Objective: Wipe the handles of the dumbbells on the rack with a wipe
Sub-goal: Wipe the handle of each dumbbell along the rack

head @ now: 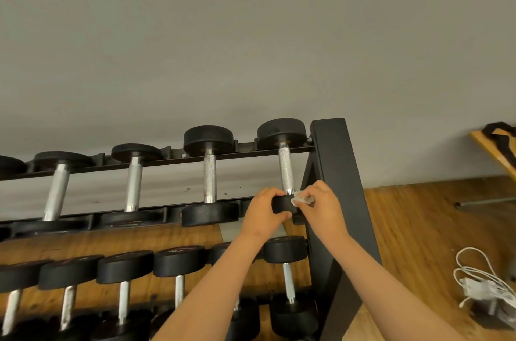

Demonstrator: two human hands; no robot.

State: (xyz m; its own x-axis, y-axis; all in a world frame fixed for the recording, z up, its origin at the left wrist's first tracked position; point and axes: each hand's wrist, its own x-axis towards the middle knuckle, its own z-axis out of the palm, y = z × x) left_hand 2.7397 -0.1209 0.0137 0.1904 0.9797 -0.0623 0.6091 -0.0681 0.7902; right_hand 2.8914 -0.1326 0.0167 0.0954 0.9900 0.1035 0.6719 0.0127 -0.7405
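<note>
A black two-tier rack (pixel 332 162) holds several dumbbells with black heads and silver handles. The rightmost dumbbell on the top tier (pixel 285 167) has a knurled silver handle. My left hand (pixel 265 212) grips this dumbbell's near black head. Beside it, at the handle's near end, my right hand (pixel 321 206) pinches a small white wipe (pixel 299 198). The wipe touches the head's edge at the foot of the handle. Another top-tier dumbbell (pixel 209 176) lies just to the left.
The lower tier carries several more dumbbells (pixel 287 279) under my forearms. The rack's thick black end post stands right of my hands. A white cable bundle (pixel 480 285) lies on the wooden floor at the right. A wooden board (pixel 499 150) leans at the far right.
</note>
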